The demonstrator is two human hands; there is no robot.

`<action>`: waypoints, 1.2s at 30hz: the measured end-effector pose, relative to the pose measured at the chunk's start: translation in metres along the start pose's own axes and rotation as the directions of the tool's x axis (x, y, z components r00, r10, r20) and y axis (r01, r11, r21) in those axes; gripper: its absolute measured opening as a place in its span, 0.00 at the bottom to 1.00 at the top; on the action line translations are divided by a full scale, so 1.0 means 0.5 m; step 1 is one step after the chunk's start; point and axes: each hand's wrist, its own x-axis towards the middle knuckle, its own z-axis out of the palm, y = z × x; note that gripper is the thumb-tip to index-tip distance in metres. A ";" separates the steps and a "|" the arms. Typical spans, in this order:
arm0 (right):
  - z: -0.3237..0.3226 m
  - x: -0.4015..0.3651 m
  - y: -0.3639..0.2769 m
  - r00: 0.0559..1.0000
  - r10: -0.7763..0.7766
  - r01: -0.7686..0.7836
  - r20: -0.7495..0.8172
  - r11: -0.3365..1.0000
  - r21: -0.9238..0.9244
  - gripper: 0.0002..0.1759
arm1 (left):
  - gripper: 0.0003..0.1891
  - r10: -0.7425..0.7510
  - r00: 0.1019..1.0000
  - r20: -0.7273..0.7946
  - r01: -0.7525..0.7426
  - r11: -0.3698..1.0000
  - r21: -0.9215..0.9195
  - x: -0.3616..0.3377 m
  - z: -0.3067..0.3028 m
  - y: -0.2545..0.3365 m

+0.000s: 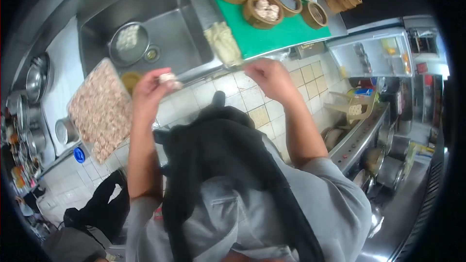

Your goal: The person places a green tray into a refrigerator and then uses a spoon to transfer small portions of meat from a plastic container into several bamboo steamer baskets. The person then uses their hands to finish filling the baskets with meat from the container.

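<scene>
My left hand (149,90) is closed around a small pinkish dumpling (169,80), beside a tray of pinkish minced filling (102,111). To the right, my right hand (271,78) has its fingers pinched together near the counter edge, close to a pale, wrinkled stack of wrappers (223,42); what it holds, if anything, is too small to make out. On the green board (252,43) stand several round bamboo steamers, one of them (262,11) with a few dumplings inside.
A sink (187,29) holds a round metal bowl (129,43) with pale pieces in it. At lower left another person (99,204) is partly visible. Pots (391,171) and a stove front (359,138) are on the right, near a chair (357,109).
</scene>
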 end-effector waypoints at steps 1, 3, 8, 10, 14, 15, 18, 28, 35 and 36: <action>-0.030 -0.018 0.044 0.999 0.029 -0.029 -0.024 0.999 0.018 0.10 | 0.19 -0.034 0.999 0.041 0.034 0.999 0.001 0.041 0.064 0.000; -0.079 -0.051 0.120 0.995 0.092 -0.088 -0.049 0.994 0.070 0.09 | 0.19 -0.063 0.994 0.091 0.059 0.997 0.041 0.116 0.169 0.019; -0.145 -0.111 0.239 0.967 0.234 -0.217 -0.101 0.964 0.150 0.10 | 0.23 0.348 0.920 0.178 -0.374 0.654 0.658 0.392 0.306 0.066; -0.153 -0.135 0.263 0.951 0.288 -0.261 -0.110 0.943 0.204 0.09 | 0.22 0.530 0.805 0.266 -0.529 0.439 0.726 0.512 0.343 0.084; -0.165 -0.186 0.320 0.918 0.389 -0.356 -0.070 0.891 0.280 0.09 | 0.18 0.467 0.857 0.216 -0.417 0.384 0.824 0.697 0.413 0.084; -0.170 -0.195 0.334 0.901 0.429 -0.392 -0.070 0.871 0.297 0.08 | 0.18 0.459 0.863 0.211 -0.406 0.379 0.832 0.733 0.424 0.066; -0.173 -0.214 0.369 0.855 0.515 -0.463 -0.063 0.811 0.358 0.08 | 0.20 0.430 0.876 0.219 -0.357 0.271 0.894 0.789 0.448 0.016; -0.184 -0.123 0.378 0.873 0.482 -0.466 0.067 0.789 0.401 0.07 | 0.33 0.503 0.811 0.300 -0.489 0.302 0.818 0.754 0.410 0.001; -0.142 0.081 0.301 0.977 0.080 -0.139 0.198 0.942 0.306 0.08 | 0.27 0.598 0.769 -0.228 -0.253 0.611 0.750 0.234 0.219 0.020; -0.129 0.111 0.271 0.972 0.043 -0.109 0.233 0.956 0.274 0.08 | 0.26 0.619 0.718 -0.317 -0.203 0.622 0.756 0.153 0.174 0.000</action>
